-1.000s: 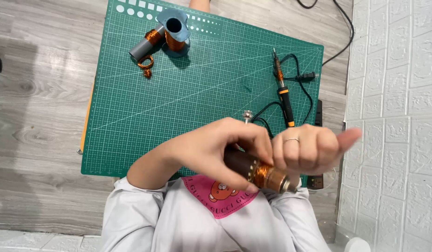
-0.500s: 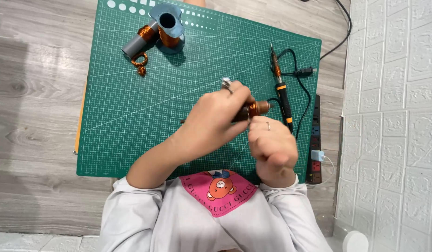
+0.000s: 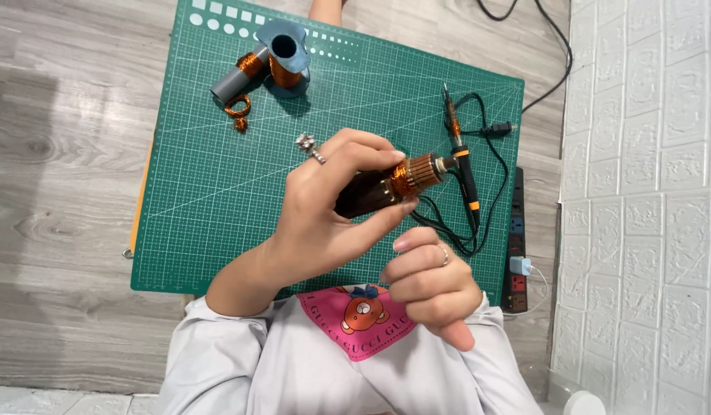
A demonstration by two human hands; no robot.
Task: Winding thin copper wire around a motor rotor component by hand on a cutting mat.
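My left hand (image 3: 332, 207) grips a motor armature (image 3: 382, 188) above the green cutting mat (image 3: 217, 192). The armature has a dark body and a copper commutator, and its shaft end points right, toward an orange and black soldering iron (image 3: 463, 165) lying on the mat. A ring with a stone sits on one finger of that hand. Just below the armature, my right hand (image 3: 432, 288) is curled with a ring on one finger and the thumb pointing toward my body. It is not touching the armature, and I see nothing in it.
At the mat's far edge stand a grey tube part wound with copper wire (image 3: 282, 58) and a loose copper coil (image 3: 238, 109). The iron's black cable (image 3: 447, 227) loops over the mat's right side. A power strip (image 3: 517, 253) lies beside a white tiled wall (image 3: 647, 192).
The armature has moved up from near my chest to over the mat. My right hand has let go of it and now sits curled below it.
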